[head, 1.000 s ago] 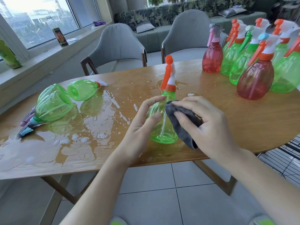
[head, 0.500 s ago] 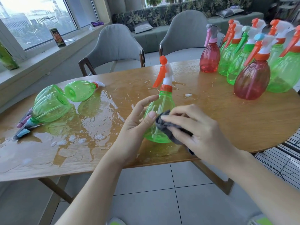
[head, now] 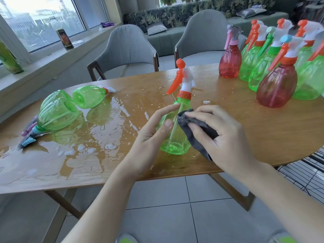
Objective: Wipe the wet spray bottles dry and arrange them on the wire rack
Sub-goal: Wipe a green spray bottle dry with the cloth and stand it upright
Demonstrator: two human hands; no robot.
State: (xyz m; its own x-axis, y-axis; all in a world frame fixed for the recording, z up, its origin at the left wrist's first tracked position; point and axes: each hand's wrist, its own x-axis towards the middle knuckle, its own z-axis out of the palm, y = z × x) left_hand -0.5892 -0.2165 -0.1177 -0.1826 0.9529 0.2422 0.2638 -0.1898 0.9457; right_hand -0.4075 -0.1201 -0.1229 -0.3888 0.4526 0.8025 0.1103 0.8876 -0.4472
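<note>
A bright room with a window on the left, two grey chairs [head: 129, 50] and a sofa beyond a wooden desk [head: 263, 137]. The left half of the desk is covered in puddles [head: 105, 130]. A green spray bottle [head: 175, 135] with an orange trigger stands upright near the front edge. The left hand [head: 150, 135] grips its left side, fingers curled round the body. The right hand [head: 222, 135] grasps a grey cloth [head: 192, 130] and presses it against the bottle's right side. Wet green bottles [head: 59, 113] lie on their sides in the water at the left. A cluster of upright bottles [head: 273, 71], green and red, stands at the desk's far right. A black wire rack [head: 305, 176] shows below the desk's right edge.
</note>
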